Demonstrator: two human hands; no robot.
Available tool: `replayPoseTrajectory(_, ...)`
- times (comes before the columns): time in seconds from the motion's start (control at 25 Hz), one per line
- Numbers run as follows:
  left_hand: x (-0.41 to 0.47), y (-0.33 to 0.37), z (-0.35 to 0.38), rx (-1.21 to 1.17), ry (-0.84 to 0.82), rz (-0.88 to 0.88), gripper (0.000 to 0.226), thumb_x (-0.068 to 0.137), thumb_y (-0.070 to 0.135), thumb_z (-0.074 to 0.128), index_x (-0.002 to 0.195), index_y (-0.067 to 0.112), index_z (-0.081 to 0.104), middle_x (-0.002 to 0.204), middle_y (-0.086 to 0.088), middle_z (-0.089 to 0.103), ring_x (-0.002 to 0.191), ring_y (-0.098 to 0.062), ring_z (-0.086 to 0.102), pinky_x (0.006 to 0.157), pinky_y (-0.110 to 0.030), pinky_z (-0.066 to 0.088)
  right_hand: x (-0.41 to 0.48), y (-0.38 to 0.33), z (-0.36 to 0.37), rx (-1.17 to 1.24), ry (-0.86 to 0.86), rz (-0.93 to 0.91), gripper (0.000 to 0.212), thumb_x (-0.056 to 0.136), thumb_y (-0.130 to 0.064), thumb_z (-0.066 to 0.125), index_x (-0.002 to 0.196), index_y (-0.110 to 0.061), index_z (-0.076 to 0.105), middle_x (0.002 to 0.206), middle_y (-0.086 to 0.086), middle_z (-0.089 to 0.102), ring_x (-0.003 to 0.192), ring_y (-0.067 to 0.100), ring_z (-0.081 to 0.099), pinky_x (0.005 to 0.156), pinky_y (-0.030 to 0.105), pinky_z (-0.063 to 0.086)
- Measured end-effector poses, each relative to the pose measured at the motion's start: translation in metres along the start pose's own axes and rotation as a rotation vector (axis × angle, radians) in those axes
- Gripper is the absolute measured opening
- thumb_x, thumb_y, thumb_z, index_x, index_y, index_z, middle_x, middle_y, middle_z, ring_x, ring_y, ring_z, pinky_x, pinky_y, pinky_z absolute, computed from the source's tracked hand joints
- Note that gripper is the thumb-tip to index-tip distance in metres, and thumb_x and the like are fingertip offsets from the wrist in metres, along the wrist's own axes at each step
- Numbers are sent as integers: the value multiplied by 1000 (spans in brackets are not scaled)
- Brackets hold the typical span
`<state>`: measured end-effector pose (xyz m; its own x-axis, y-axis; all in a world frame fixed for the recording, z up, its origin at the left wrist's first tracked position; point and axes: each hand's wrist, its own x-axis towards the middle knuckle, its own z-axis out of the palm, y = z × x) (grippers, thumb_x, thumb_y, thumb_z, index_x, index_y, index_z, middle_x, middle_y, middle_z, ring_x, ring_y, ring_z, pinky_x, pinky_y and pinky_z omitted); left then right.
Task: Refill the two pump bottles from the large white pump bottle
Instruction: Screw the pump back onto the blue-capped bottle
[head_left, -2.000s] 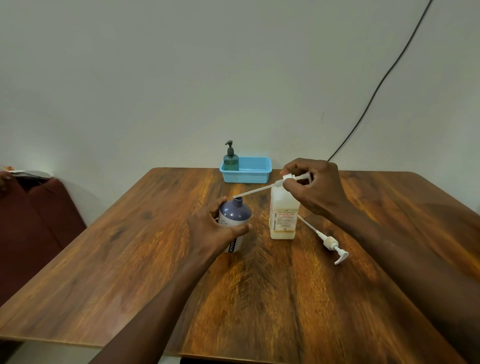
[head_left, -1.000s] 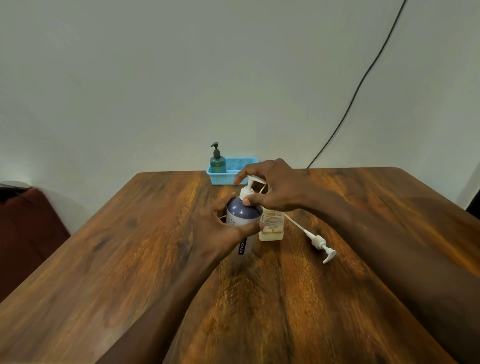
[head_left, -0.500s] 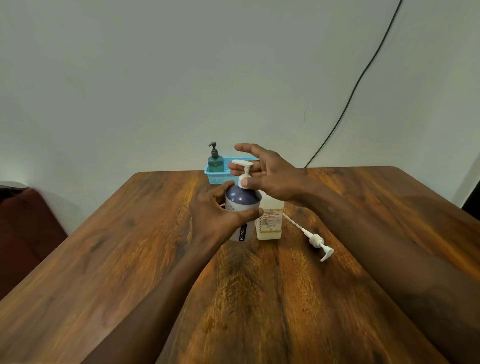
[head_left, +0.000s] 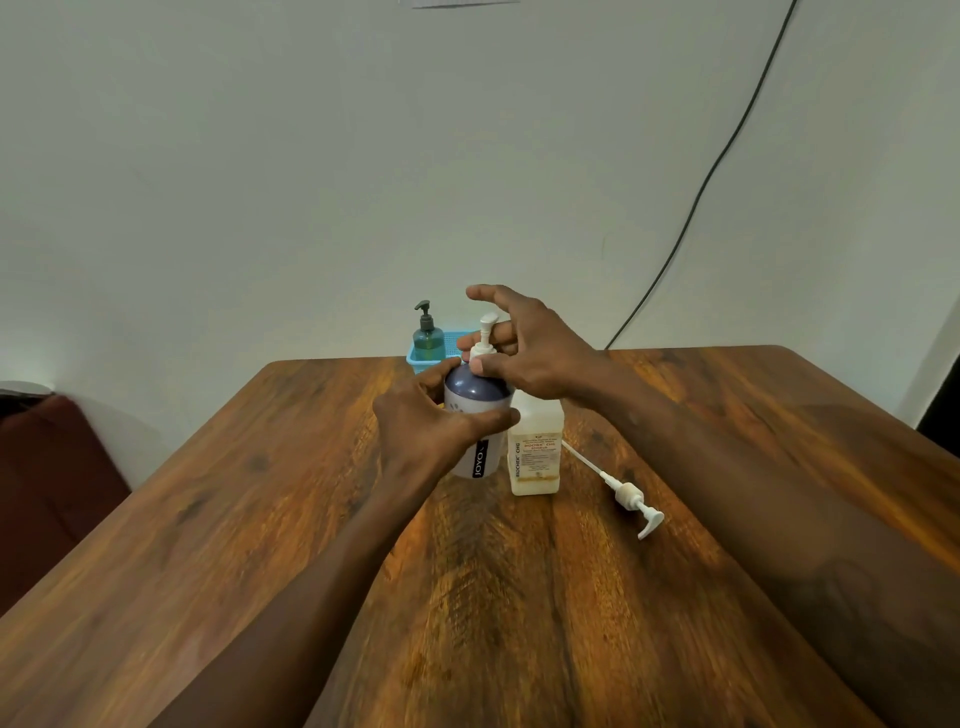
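The purple bottle (head_left: 475, 395) stands upright on the table (head_left: 519, 597), its long axis vertical and its label reading "JOYO" lengthwise. The left hand (head_left: 428, 423) wraps round its body, while the right hand (head_left: 530, 353) pinches the collar of its white pump (head_left: 485, 338), index finger raised. The white bottle (head_left: 535, 452), labelled "BIOCHEK CHG", stands under the right wrist. A loose pump (head_left: 631, 496) lies beneath the right forearm.

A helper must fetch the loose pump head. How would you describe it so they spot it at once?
On the brown wooden table, look just right of the square white plastic bottle near its middle. The white plastic pump with a long dip tube lies flat on the wood there; it alone is attached to no bottle.
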<state>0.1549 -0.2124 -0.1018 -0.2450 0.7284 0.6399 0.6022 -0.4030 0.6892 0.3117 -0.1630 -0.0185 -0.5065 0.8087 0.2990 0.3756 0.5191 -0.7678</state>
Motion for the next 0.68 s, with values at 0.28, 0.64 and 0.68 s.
replayPoseTrajectory(0.28,3,6,9,-34,47,-67,58,57,47,94,107,33,70,94,15,70,78,4,68,62,-7,51,12,0,25,-205,439,-65,62,68,-21,91,126,-13,68,116,7,73,100,20,71,86,36,62)
replayPoseTrajectory(0.64,14,-5,3,11,48,3,74,56,69,84,115,27,72,98,15,74,82,2,70,73,-14,58,14,-4,-4,-113,186,-24,65,74,-47,87,128,-18,68,120,3,73,101,6,69,84,22,58)
replayPoseTrajectory(0.68,15,-5,3,13,45,11,76,56,70,84,116,25,73,98,14,75,82,1,70,74,-15,58,16,-6,-3,-133,238,-35,58,73,-48,87,120,-17,72,114,1,75,96,5,69,81,22,59)
